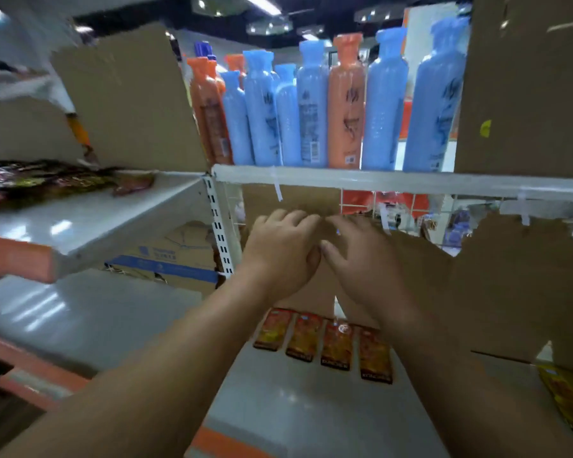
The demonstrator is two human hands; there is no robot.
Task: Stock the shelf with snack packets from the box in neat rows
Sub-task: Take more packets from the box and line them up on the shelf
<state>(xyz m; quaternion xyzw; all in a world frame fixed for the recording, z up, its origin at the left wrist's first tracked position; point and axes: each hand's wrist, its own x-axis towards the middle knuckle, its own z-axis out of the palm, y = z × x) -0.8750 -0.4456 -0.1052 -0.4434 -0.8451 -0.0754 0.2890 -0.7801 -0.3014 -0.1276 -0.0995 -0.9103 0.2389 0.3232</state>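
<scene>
Motion smears everything, and the cardboard box point(516, 285) runs into the forearms, so its edges are hard to trace. A yellow packet point(566, 398) is cut off at the right edge. The left hand point(280, 256) and right hand point(361, 259) lie together, thumbs meeting, fingers loosely spread against the cardboard, gripping nothing. 4 snack packets point(325, 342) lie in a row on the shelf point(295, 411), beneath the wrists.

Left hand point(280, 256) and right hand point(361, 259) side by side, thumbs close together, fingers point(290, 219) spread flat against cardboard point(291, 198), four red packets point(325, 342) in a row on the shelf point(295, 411) below the fingers, blue and orange bottles point(311, 104) above them.
</scene>
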